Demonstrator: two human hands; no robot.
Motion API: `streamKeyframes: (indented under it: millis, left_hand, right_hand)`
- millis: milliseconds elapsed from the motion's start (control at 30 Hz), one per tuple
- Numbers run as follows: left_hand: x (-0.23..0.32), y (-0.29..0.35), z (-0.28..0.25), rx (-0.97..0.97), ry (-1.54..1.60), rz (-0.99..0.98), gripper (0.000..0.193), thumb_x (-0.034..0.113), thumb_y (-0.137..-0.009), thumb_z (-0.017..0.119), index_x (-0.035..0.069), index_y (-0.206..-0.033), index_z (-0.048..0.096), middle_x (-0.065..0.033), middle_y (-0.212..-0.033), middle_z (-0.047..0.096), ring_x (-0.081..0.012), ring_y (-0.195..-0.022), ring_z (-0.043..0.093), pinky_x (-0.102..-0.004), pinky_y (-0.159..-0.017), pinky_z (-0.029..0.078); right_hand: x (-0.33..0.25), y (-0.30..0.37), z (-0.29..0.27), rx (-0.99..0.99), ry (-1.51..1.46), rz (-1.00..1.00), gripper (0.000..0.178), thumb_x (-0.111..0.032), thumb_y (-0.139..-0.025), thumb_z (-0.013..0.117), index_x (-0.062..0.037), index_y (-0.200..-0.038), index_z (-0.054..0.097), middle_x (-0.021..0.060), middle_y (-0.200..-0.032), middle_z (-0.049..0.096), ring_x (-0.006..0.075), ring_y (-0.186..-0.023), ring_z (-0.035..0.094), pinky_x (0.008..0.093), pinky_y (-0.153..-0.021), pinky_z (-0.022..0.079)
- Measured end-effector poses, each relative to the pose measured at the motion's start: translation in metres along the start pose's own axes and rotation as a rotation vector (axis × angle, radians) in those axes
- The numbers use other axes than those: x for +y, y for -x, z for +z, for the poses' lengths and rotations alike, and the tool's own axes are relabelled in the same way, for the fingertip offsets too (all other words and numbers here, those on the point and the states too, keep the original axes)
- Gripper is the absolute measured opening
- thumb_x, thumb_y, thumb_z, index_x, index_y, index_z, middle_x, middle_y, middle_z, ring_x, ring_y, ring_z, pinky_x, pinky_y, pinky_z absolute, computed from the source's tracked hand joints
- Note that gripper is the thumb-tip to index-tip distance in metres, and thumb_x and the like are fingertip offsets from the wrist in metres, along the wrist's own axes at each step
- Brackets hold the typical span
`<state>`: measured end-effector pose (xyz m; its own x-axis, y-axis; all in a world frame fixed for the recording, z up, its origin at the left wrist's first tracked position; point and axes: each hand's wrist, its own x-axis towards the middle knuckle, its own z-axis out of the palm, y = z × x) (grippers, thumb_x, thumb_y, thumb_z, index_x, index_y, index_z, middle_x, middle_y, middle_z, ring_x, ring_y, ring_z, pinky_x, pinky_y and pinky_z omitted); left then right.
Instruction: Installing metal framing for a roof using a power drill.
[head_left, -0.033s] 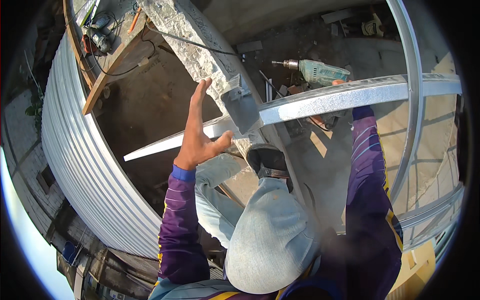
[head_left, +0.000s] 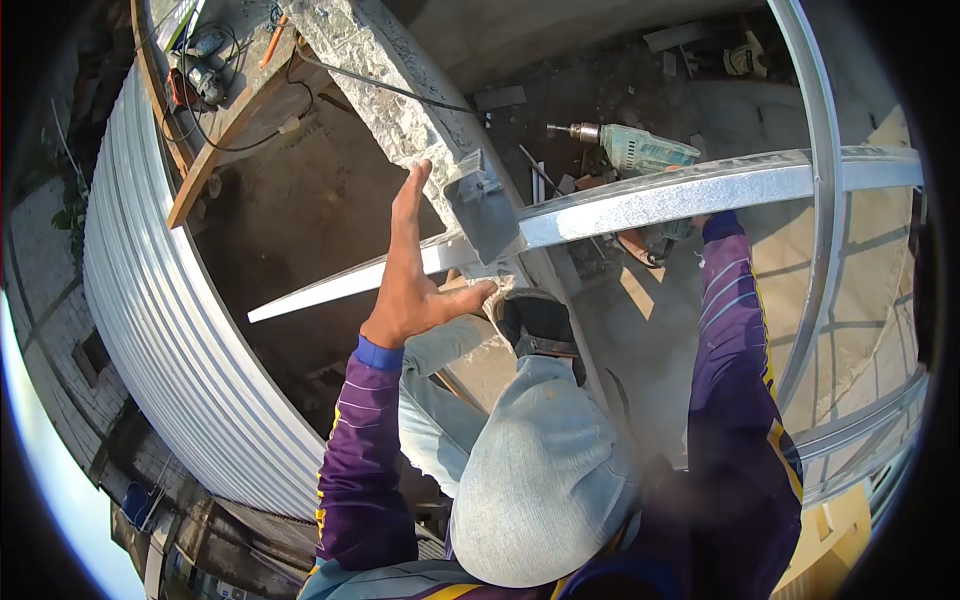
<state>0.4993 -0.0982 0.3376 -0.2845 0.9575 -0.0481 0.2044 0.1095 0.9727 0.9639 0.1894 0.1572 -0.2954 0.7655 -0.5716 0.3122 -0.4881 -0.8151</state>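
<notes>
My left hand (head_left: 412, 290) is open, thumb and fingers spread wide beside a silver metal channel (head_left: 665, 205). Its thumb points toward my dark shoe, and its fingertips reach up near a grey metal bracket (head_left: 483, 212). That bracket stands on the rough concrete wall top, where the channel crosses. My right hand (head_left: 703, 219) is mostly hidden beneath the channel, its fingers out of sight. Close to it is a teal electric drill (head_left: 645, 150) with a bit pointing left; the channel covers part of the drill. Whether my right hand holds the drill or the channel cannot be seen.
A broken concrete wall top (head_left: 375, 85) runs under my foot. Corrugated metal sheet (head_left: 180, 290) curves along the left. An angle grinder (head_left: 205, 80) and cables lie on a board at upper left. Another metal channel (head_left: 828, 150) crosses at right. Rubble lies near the drill.
My left hand has shifted slightly right, its thumb lower toward the shoe. My right fingers, seen above the channel by the drill before, are now hidden. The drill has tilted slightly.
</notes>
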Motion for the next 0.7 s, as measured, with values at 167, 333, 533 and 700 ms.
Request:
streamKeyframes:
  millis: [167, 333, 533, 700]
  left_hand:
    - [-0.003, -0.006, 0.011, 0.238, -0.184, -0.006, 0.1, 0.031, -0.059, 0.095, 0.005, -0.143, 0.047, -0.0156, -0.136, 0.058, -0.0331, -0.124, 0.058, -0.0431, -0.107, 0.044]
    - [-0.004, -0.014, 0.008, 0.223, -0.226, -0.009, 0.079, 0.031, -0.062, 0.093, 0.006, -0.129, 0.06, -0.0143, -0.127, 0.064, -0.0313, -0.116, 0.063, -0.0397, -0.1, 0.05]
    - [-0.006, -0.015, 0.01, 0.237, -0.305, 0.031, 0.071, 0.02, -0.065, 0.092, 0.002, -0.125, 0.059, -0.0117, -0.123, 0.064, -0.0221, -0.109, 0.066, -0.0372, -0.095, 0.055]
    - [-0.006, -0.017, 0.018, 0.296, -0.375, 0.114, 0.07, 0.027, -0.065, 0.092, 0.003, -0.121, 0.057, -0.0111, -0.116, 0.064, -0.023, -0.101, 0.067, -0.0378, -0.088, 0.056]
  right_hand:
    - [-0.059, 0.061, 0.112, -0.188, -0.294, 0.354, 0.034, -0.024, -0.09, 0.07, 0.0005, -0.113, 0.065, 0.0139, -0.091, 0.073, 0.0243, -0.076, 0.072, 0.0373, -0.065, 0.059]
    - [-0.052, 0.087, 0.116, -0.135, -0.286, 0.47, 0.03, -0.017, -0.083, 0.077, 0.0013, -0.103, 0.065, 0.017, -0.085, 0.071, 0.0258, -0.068, 0.071, 0.0341, -0.055, 0.057]
    - [-0.047, 0.093, 0.133, -0.144, -0.258, 0.455, 0.032, -0.019, -0.082, 0.079, 0.0008, -0.102, 0.065, 0.0152, -0.084, 0.071, 0.0245, -0.069, 0.071, 0.0335, -0.054, 0.056]
    - [-0.037, 0.091, 0.131, -0.152, -0.26, 0.453, 0.033, -0.02, -0.081, 0.079, 0.0003, -0.104, 0.065, 0.015, -0.084, 0.071, 0.0239, -0.069, 0.071, 0.0332, -0.054, 0.056]
